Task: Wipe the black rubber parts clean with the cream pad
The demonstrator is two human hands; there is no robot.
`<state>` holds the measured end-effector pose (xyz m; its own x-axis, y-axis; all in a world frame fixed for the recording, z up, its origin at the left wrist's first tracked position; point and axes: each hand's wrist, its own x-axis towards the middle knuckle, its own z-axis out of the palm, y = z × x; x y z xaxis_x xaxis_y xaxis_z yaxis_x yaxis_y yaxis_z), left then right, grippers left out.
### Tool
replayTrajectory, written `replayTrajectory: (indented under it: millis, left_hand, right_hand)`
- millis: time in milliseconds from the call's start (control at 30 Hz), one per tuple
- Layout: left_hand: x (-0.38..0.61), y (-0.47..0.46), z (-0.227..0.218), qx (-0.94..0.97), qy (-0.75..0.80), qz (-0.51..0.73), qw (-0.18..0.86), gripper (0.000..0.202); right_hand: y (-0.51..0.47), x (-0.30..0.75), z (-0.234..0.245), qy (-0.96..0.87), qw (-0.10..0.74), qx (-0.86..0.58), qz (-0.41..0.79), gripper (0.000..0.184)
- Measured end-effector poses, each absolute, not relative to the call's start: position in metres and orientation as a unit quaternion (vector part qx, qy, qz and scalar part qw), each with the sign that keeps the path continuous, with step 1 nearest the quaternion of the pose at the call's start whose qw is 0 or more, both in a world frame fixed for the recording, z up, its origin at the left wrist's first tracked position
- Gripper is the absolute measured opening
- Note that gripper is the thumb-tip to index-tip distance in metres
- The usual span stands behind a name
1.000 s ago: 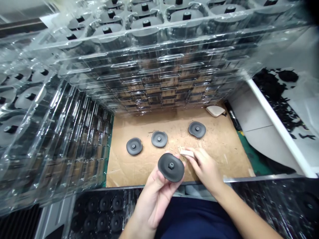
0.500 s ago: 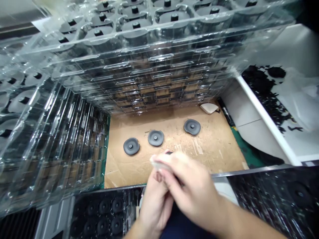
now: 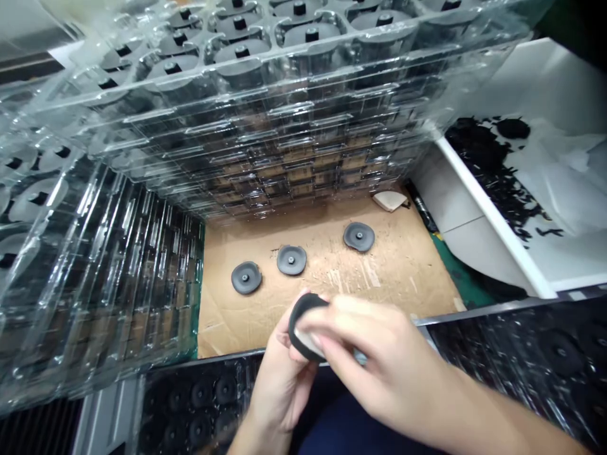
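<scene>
My left hand (image 3: pixel 277 373) is closed around the edge of a dark grey round disc (image 3: pixel 298 316), tilted up over the front edge of the cardboard. Pinched in the fingers of my right hand (image 3: pixel 370 354) is a small whitish pad (image 3: pixel 309 342), pressed against the disc's face. Part of the pad is hidden by my fingers. Beyond my hands, three similar discs with small central studs lie on the cardboard: a left disc (image 3: pixel 246 278), a middle disc (image 3: pixel 291 260) and a right disc (image 3: pixel 359 236).
Stacked clear plastic trays (image 3: pixel 284 120) filled with discs rise behind and at the left. A white box (image 3: pixel 497 215) with black scraps (image 3: pixel 484 158) stands at the right. On the cardboard (image 3: pixel 227 322) lies a whitish wedge-shaped piece (image 3: pixel 389 201), near a black marker-like stick (image 3: pixel 422 205).
The disc in my left hand has turned so that its dark rim shows. My right hand has shifted slightly right and lower, with the whitish pad now on the disc's face.
</scene>
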<state>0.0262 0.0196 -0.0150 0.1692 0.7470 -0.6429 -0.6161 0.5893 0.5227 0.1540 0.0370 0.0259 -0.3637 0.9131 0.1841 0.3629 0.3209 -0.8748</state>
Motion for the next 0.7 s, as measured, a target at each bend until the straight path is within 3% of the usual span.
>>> replayTrajectory:
  millis: [100, 233, 300, 400, 567, 700]
  left_hand:
    - [0.028, 0.019, -0.012, 0.064, 0.446, 0.442, 0.775, 0.054]
    - [0.025, 0.019, -0.008, 0.051, 0.428, 0.442, 0.787, 0.054]
    - [0.024, 0.021, -0.008, 0.052, 0.423, 0.444, 0.788, 0.057]
    - [0.025, 0.023, -0.007, 0.056, 0.427, 0.463, 0.775, 0.056]
    - [0.025, 0.022, -0.004, 0.056, 0.452, 0.463, 0.761, 0.054]
    - [0.022, 0.018, -0.008, 0.061, 0.452, 0.462, 0.761, 0.057]
  right_hand:
    - [0.040, 0.154, 0.027, -0.733, 0.436, -0.418, 0.314, 0.024]
    - [0.031, 0.174, 0.029, -0.735, 0.340, -0.411, 0.418, 0.020]
    - [0.026, 0.185, 0.029, -0.726, 0.308, -0.473, 0.393, 0.020]
    - [0.022, 0.188, 0.028, -0.740, 0.330, -0.499, 0.307, 0.022]
    - [0.027, 0.181, 0.028, -0.731, 0.328, -0.463, 0.378, 0.019]
    - [0.026, 0.177, 0.030, -0.728, 0.335, -0.491, 0.342, 0.020]
